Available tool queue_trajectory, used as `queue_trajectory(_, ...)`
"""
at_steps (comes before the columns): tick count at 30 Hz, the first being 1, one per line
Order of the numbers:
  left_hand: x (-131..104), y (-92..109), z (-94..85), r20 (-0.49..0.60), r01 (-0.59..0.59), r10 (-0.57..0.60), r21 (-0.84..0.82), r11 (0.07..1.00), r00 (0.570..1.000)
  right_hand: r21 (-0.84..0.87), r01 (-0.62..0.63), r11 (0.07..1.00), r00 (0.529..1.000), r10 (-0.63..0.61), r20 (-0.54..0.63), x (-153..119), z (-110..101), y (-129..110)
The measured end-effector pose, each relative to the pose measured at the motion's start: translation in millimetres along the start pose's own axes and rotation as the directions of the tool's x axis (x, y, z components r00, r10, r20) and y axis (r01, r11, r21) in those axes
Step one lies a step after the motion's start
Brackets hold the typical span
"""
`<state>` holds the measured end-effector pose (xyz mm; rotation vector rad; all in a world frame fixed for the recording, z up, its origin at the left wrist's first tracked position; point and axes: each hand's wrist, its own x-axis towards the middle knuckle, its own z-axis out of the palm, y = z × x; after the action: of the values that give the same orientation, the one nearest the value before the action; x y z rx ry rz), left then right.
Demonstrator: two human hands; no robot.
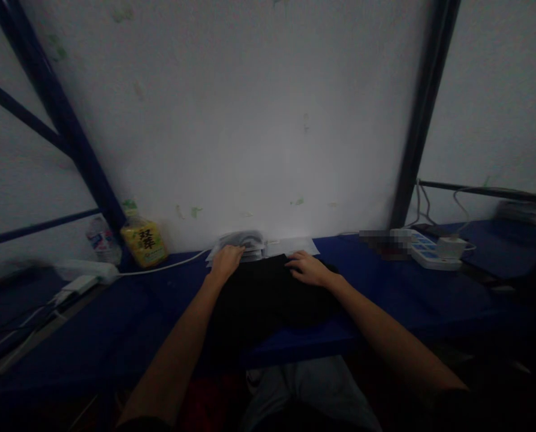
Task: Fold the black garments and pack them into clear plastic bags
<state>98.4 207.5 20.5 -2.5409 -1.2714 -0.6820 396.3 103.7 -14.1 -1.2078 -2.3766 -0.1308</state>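
Observation:
A piece of black cloth (259, 294), too dark to tell which garment it is, lies spread on the blue table in front of me. My left hand (226, 261) rests at its far left corner with the fingers stretched out, close to a stack of clear plastic packets (250, 240). On the cloth's far right part lies my right hand (312, 269), palm down and fingers apart. Behind the cloth, near the wall, is a flat pale plastic bag (295, 246). The near edge of the cloth blends into shadow.
A yellow-labelled bottle (144, 240) and a clear plastic bottle (102, 240) stand at the left by a blue metal post (70, 138). White cables and a power strip (88, 273) lie near them. Another power strip (434, 252) with a plugged-in adapter (450, 247) sits at the right.

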Motion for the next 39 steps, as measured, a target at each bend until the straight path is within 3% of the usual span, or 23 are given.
queue_trajectory(4,-10.0,6.1,-3.4,-0.024,-0.044,0.048,0.148,0.988,0.999,-0.066,-0.068,0.996,0.998,0.068,-0.004,23.7,4.0,-0.1)
queue_trajectory(8,-33.9,0.9,-14.5,0.095,-0.121,0.11,0.119,0.985,0.989,-0.13,-0.157,0.979,0.988,0.157,-0.012,43.8,13.1,0.3)
queue_trajectory(12,-58.2,-18.3,-15.9,0.163,-0.032,0.023,0.054,0.998,0.986,-0.153,-0.158,0.976,0.987,0.16,0.001,45.9,20.2,-0.2)
queue_trajectory(15,-62.9,-25.8,-14.7,0.168,0.038,-0.042,0.031,0.999,0.985,-0.148,-0.144,0.978,0.989,0.144,-0.012,40.8,19.8,-2.3)
queue_trajectory(19,-57.5,-20.7,-21.0,0.091,0.047,-0.049,0.024,0.999,0.995,-0.083,-0.142,0.986,0.989,0.137,-0.06,37.1,13.3,-4.2)
queue_trajectory(22,-52.9,-13.2,-35.2,-0.009,0.052,-0.053,-0.056,0.997,0.999,0.017,-0.169,0.986,0.97,0.169,-0.177,36.3,1.4,-3.2)
queue_trajectory(25,-54.9,-2.6,-55.0,-0.126,0.02,-0.045,-0.189,0.982,0.991,0.164,-0.114,0.98,0.942,0.159,-0.296,29.8,-19.8,-5.3)
queue_trajectory(28,-73.4,14.5,-75.6,-0.227,-0.02,-0.045,-0.279,0.96,0.973,0.297,-0.032,0.955,0.934,0.134,-0.331,10.2,-44.1,-14.4)
queue_trajectory(31,-110.7,36.7,-91.0,-0.258,-0.058,-0.016,-0.275,0.96,0.966,0.367,-0.015,0.93,0.949,0.128,-0.287,-21.8,-58.4,-28.5)
queue_trajectory(33,-139.3,51.0,-96.6,-0.206,-0.067,0.009,-0.277,0.959,0.978,0.377,-0.006,0.926,0.972,0.094,-0.215,-45.2,-59.0,-38.7)
queue_trajectory(35,-164.0,61.9,-98.8,-0.04,-0.121,0.114,-0.331,0.936,0.993,0.379,-0.007,0.926,0.993,0.051,-0.106,-65.6,-54.3,-48.5)
queue_trajectory(37,-180.9,67.1,-99.0,0.115,-0.143,0.203,-0.396,0.907,0.972,0.364,0.002,0.932,1.0,-0.003,0.002,-80.3,-48.0,-55.8)
queue_trajectory(39,-189.5,66.1,-98.1,0.163,-0.139,0.239,-0.464,0.875,0.957,0.341,0.0,0.94,0.999,-0.013,0.036,-88.3,-43.6,-57.3)
